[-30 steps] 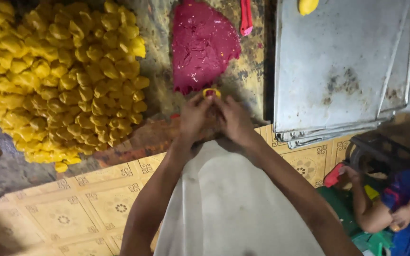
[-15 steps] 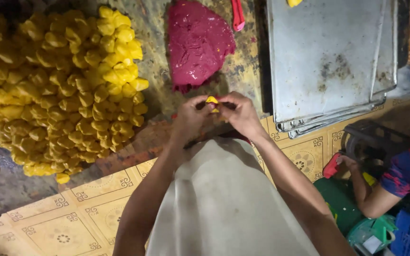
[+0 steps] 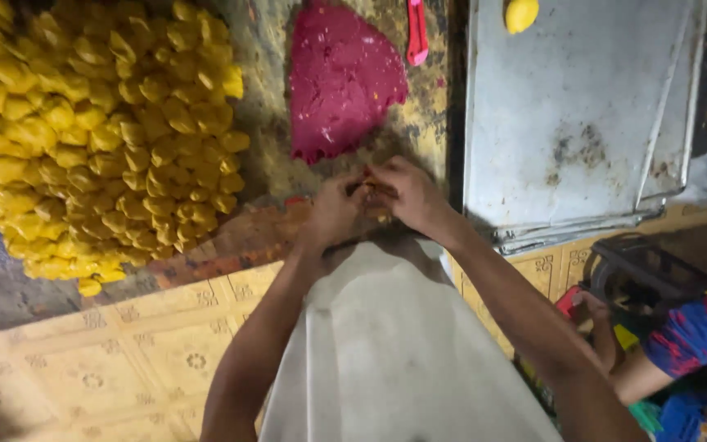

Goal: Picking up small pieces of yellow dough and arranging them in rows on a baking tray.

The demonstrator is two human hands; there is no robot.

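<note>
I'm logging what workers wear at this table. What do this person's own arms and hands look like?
Both arms are bare from as far up as the view reaches to the wrist: no sleeves, no gloves. No ring, watch or bracelet shows on the left hand or the right hand. A pale, whitish garment covers the lap between them.

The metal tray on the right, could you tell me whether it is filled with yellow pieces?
No, the metal tray is nearly bare, with only one yellow piece near its top edge; the big yellow heap lies on the left.

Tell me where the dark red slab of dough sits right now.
In the head view, the dark red slab of dough lies top centre on the worktop, between the heap of yellow pieces to its left and the metal trays to its right.
</note>
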